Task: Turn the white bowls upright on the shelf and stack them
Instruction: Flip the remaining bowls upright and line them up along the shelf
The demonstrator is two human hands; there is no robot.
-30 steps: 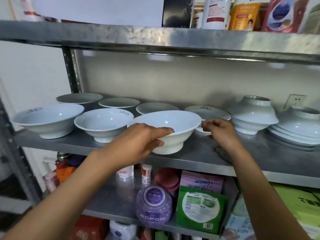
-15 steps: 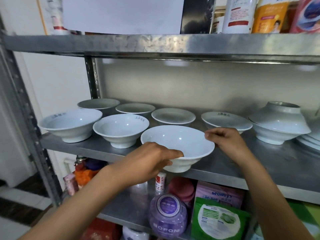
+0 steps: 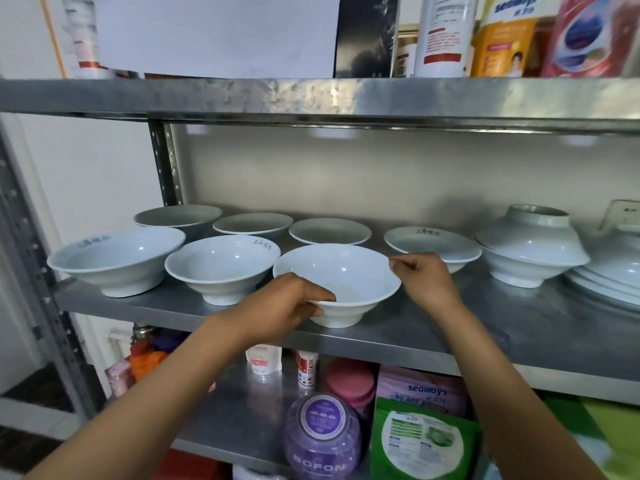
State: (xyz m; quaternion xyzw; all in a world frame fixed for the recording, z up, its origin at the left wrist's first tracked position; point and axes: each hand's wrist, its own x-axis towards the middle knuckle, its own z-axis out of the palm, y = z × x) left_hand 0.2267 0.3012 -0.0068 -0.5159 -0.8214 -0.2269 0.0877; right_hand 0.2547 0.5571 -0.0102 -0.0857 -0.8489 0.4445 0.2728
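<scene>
A white bowl stands upright, mouth facing up, at the front edge of a metal shelf. The left hand grips its near rim, thumb curled inside. The right hand pinches the right rim. Upright bowls sit in a row to its left and behind. To the right, an upside-down bowl rests on another bowl.

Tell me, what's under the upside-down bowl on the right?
The upside-down bowl sits on an upright bowl, rim to rim, like a lid. That one stands on the shelf. Its inside is covered, so anything in there can't be seen.
</scene>
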